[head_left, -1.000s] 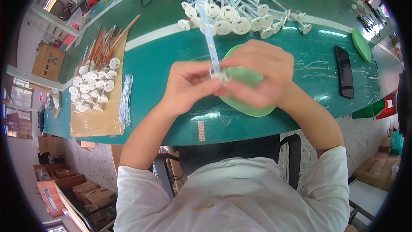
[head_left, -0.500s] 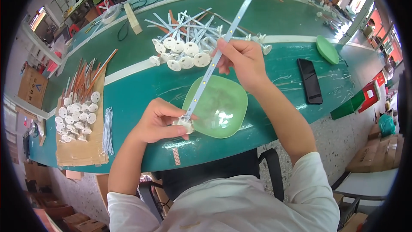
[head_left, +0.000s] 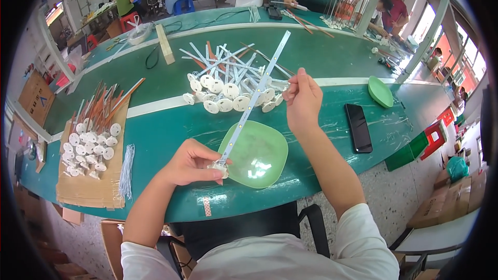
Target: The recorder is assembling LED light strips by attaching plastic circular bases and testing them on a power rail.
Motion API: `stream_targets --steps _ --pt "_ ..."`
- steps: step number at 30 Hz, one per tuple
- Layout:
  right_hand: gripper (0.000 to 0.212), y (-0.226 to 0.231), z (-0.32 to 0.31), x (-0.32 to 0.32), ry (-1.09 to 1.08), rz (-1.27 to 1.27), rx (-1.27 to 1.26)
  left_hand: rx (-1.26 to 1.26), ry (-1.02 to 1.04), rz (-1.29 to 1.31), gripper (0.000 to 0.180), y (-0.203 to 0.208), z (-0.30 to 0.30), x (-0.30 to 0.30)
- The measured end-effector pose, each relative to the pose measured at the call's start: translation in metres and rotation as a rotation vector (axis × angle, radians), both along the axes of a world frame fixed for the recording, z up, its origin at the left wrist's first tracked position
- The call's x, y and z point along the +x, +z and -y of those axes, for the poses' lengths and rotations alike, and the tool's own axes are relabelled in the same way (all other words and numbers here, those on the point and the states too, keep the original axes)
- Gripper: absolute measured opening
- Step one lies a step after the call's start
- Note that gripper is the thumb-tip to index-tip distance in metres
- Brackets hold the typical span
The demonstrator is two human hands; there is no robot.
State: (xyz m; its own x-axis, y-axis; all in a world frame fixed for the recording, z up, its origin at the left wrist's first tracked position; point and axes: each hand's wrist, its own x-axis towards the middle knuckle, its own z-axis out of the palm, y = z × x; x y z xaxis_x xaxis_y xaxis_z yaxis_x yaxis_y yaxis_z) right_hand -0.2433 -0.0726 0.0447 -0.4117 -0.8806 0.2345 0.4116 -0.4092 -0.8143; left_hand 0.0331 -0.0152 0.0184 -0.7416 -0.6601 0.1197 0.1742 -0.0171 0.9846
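Note:
My left hand (head_left: 188,163) pinches the white round base (head_left: 220,169) of an LED strip, whose pale rigid bar (head_left: 249,106) with small yellow LEDs slants up and to the right. That bar passes over a shallow green dish (head_left: 263,163). My right hand (head_left: 305,102) is raised to the right of the bar, off it, with thumb and fingers pressed together; whether something small is between them I cannot make out. Past the dish lies a heap of similar LED strips (head_left: 227,89) with white round bases.
At left, cardboard (head_left: 98,192) bears more white-based pieces (head_left: 91,145); white wires (head_left: 127,171) lie beside it. A black phone (head_left: 358,128) and another green dish (head_left: 381,92) are at right. A wooden bar (head_left: 165,44) lies farther back. Other people work across the table.
My right hand has let go of the LED strip and moved a little right, away from it. My left hand still holds the base. The view has tilted up, showing more people behind.

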Motion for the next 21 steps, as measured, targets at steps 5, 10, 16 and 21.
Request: stream_targets --steps 5,10,16,21 --pt "0.025 0.014 0.003 -0.033 -0.145 0.257 -0.087 0.005 0.027 0.033 0.032 0.002 0.0 0.001" --pt "0.012 0.028 0.01 -0.029 -0.372 0.44 0.122 0.009 0.041 0.022 0.033 -0.004 0.001 0.001" --pt "0.011 -0.003 -0.003 -0.004 -0.139 -0.413 -0.154 0.062 0.232 -0.083 0.039 -0.003 0.003 -0.003" --pt "0.028 0.003 -0.047 0.061 -0.071 -1.12 -0.814 0.183 0.254 -0.213 0.042 -0.002 0.0 -0.011"
